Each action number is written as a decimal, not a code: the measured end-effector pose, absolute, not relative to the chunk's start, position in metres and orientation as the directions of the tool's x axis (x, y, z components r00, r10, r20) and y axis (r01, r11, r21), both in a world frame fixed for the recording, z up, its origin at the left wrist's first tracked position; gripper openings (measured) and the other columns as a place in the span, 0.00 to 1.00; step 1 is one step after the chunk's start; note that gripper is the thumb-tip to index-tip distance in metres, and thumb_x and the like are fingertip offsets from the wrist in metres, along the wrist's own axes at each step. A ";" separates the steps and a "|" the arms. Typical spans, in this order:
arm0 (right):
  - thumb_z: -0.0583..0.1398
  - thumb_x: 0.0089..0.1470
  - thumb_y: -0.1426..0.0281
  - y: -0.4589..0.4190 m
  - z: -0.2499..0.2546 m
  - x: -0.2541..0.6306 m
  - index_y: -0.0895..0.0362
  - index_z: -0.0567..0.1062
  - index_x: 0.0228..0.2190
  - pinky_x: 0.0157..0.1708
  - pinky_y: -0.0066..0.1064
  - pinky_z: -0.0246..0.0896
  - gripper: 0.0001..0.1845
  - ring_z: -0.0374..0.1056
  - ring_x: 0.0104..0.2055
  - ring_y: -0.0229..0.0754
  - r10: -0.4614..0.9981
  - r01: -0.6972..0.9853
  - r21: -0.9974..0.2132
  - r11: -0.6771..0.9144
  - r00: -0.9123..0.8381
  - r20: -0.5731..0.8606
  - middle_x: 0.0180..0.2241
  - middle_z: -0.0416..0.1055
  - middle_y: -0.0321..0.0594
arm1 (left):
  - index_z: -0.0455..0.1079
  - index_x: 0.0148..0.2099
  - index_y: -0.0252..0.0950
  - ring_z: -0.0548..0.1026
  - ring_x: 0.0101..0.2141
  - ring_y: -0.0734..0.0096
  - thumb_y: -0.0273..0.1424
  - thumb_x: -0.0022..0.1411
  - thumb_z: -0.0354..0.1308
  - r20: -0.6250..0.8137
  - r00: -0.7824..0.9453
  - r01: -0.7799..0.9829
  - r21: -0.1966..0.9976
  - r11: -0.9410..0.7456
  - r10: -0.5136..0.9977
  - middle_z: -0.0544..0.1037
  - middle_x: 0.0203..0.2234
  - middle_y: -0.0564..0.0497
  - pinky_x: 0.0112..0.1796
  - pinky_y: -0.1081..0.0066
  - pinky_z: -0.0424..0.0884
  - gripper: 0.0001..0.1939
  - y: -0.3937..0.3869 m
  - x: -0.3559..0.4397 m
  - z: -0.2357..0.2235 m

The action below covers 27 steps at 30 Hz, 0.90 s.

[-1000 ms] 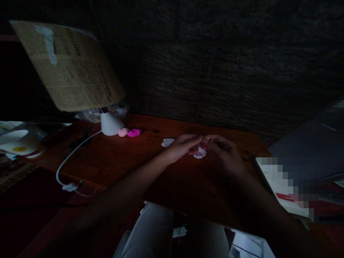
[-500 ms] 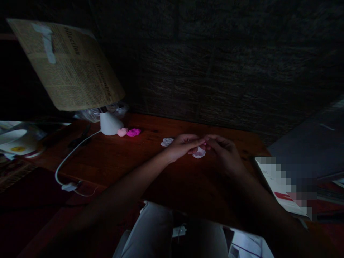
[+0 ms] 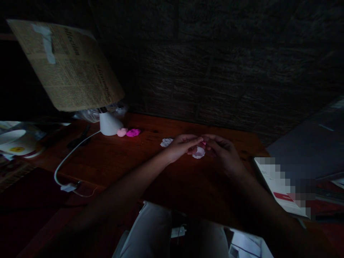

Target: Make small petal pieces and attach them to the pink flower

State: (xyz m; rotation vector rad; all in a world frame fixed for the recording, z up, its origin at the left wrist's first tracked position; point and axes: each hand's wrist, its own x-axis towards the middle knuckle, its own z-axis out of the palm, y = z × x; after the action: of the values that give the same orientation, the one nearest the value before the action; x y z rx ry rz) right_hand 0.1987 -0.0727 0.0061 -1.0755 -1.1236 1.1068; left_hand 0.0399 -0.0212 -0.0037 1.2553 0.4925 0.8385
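My left hand (image 3: 185,146) and my right hand (image 3: 220,147) meet above the wooden table, fingertips pinched together. Between them shows a small bit of pink clay-like material (image 3: 204,142), mostly covered by the fingers. Just below the fingertips lies a pale, scallop-edged piece (image 3: 199,153) with a pinkish middle. A lumpy white piece (image 3: 166,142) rests on the table beyond my left wrist. Farther left, a light pink lump (image 3: 122,132) and a bright magenta lump (image 3: 133,133) sit side by side.
A lamp with a newspaper-print shade (image 3: 72,68) and white base (image 3: 109,123) stands at the left, its white cord (image 3: 64,157) looping over the table edge. A white cup (image 3: 14,141) is at far left. A book-like white item (image 3: 276,190) lies at the right. A dark wall rises behind.
My fingertips have shifted slightly against each other, and a little more of the pink bit shows. Both hands stay in nearly the same place.
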 end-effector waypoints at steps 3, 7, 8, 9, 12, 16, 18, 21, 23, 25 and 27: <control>0.71 0.43 0.57 -0.073 0.007 0.198 0.53 0.84 0.32 0.22 0.28 0.50 0.15 0.60 0.24 0.35 0.989 -0.102 -0.985 0.136 0.079 0.128 0.25 0.73 0.35 | 0.76 0.35 0.29 0.61 0.20 0.84 0.51 0.50 0.70 0.127 0.623 -0.278 0.958 0.066 0.772 0.78 0.27 0.49 0.22 0.75 0.52 0.26 -0.021 0.040 -0.004; 0.72 0.43 0.57 -0.074 0.008 0.197 0.52 0.84 0.32 0.23 0.27 0.51 0.15 0.60 0.24 0.34 0.990 -0.115 -0.985 0.128 0.068 0.121 0.25 0.73 0.34 | 0.76 0.35 0.29 0.62 0.20 0.84 0.49 0.51 0.69 0.152 0.617 -0.287 0.957 0.040 0.772 0.77 0.26 0.50 0.22 0.75 0.51 0.24 -0.021 0.040 -0.004; 0.72 0.43 0.58 -0.074 0.008 0.197 0.52 0.84 0.32 0.23 0.28 0.51 0.15 0.60 0.25 0.35 0.990 -0.120 -0.985 0.126 0.070 0.119 0.25 0.73 0.34 | 0.76 0.35 0.30 0.62 0.20 0.84 0.48 0.51 0.70 0.155 0.614 -0.289 0.957 0.038 0.774 0.77 0.25 0.51 0.22 0.75 0.51 0.24 -0.021 0.040 -0.004; 0.72 0.43 0.58 -0.074 0.008 0.197 0.52 0.84 0.32 0.23 0.28 0.52 0.15 0.61 0.25 0.35 0.991 -0.123 -0.985 0.123 0.073 0.114 0.25 0.73 0.34 | 0.76 0.35 0.30 0.61 0.20 0.85 0.48 0.51 0.70 0.154 0.611 -0.291 0.956 0.039 0.777 0.77 0.25 0.51 0.22 0.75 0.51 0.24 -0.021 0.041 -0.005; 0.72 0.42 0.58 -0.074 0.008 0.197 0.52 0.84 0.32 0.24 0.28 0.53 0.15 0.61 0.25 0.36 0.991 -0.122 -0.986 0.115 0.085 0.105 0.25 0.73 0.35 | 0.76 0.35 0.29 0.61 0.20 0.85 0.49 0.49 0.70 0.122 0.610 -0.277 0.958 0.067 0.783 0.77 0.25 0.50 0.22 0.75 0.51 0.25 -0.020 0.041 -0.005; 0.72 0.42 0.57 -0.074 0.009 0.198 0.52 0.83 0.33 0.24 0.28 0.53 0.16 0.62 0.26 0.36 0.990 -0.120 -0.986 0.116 0.090 0.106 0.26 0.74 0.35 | 0.77 0.37 0.29 0.61 0.20 0.84 0.51 0.49 0.70 0.103 0.621 -0.266 0.960 0.086 0.777 0.79 0.28 0.47 0.22 0.75 0.52 0.27 -0.021 0.040 -0.004; 0.71 0.43 0.57 -0.074 0.009 0.198 0.52 0.83 0.33 0.24 0.28 0.52 0.15 0.61 0.25 0.36 0.990 -0.108 -0.987 0.123 0.084 0.114 0.25 0.73 0.35 | 0.77 0.36 0.29 0.62 0.20 0.84 0.50 0.50 0.70 0.119 0.617 -0.265 0.962 0.063 0.778 0.78 0.26 0.49 0.22 0.75 0.52 0.26 -0.021 0.040 -0.004; 0.71 0.44 0.58 -0.074 0.008 0.198 0.53 0.83 0.32 0.22 0.28 0.51 0.14 0.59 0.24 0.35 0.989 -0.105 -0.986 0.131 0.078 0.124 0.24 0.71 0.34 | 0.76 0.35 0.30 0.61 0.20 0.84 0.50 0.51 0.69 0.132 0.608 -0.260 0.965 0.039 0.783 0.75 0.23 0.52 0.22 0.76 0.52 0.25 -0.021 0.040 -0.005; 0.71 0.44 0.59 -0.073 0.007 0.198 0.52 0.83 0.32 0.22 0.28 0.50 0.14 0.59 0.24 0.35 0.989 -0.120 -0.984 0.134 0.084 0.124 0.23 0.71 0.33 | 0.77 0.36 0.30 0.61 0.20 0.84 0.50 0.50 0.69 0.126 0.608 -0.262 0.964 0.049 0.784 0.76 0.24 0.52 0.22 0.76 0.52 0.26 -0.020 0.040 -0.006; 0.71 0.44 0.59 -0.072 0.006 0.199 0.52 0.84 0.33 0.23 0.27 0.51 0.14 0.60 0.25 0.35 0.988 -0.125 -0.983 0.133 0.091 0.122 0.24 0.72 0.33 | 0.77 0.38 0.30 0.61 0.19 0.85 0.51 0.51 0.69 0.118 0.612 -0.272 0.960 0.068 0.782 0.78 0.26 0.51 0.22 0.76 0.51 0.27 -0.019 0.041 -0.007; 0.71 0.44 0.59 -0.072 0.006 0.199 0.52 0.83 0.33 0.23 0.27 0.52 0.14 0.61 0.25 0.35 0.988 -0.116 -0.985 0.128 0.100 0.117 0.25 0.72 0.34 | 0.76 0.38 0.30 0.61 0.19 0.85 0.51 0.52 0.68 0.115 0.619 -0.278 0.957 0.080 0.777 0.79 0.28 0.49 0.21 0.76 0.52 0.27 -0.019 0.041 -0.007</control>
State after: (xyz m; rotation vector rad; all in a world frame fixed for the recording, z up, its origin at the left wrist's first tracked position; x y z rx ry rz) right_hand 0.1992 -0.0723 0.0057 -1.0732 -1.1078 1.1073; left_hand 0.0407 -0.0190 -0.0067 1.2564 0.4920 0.8375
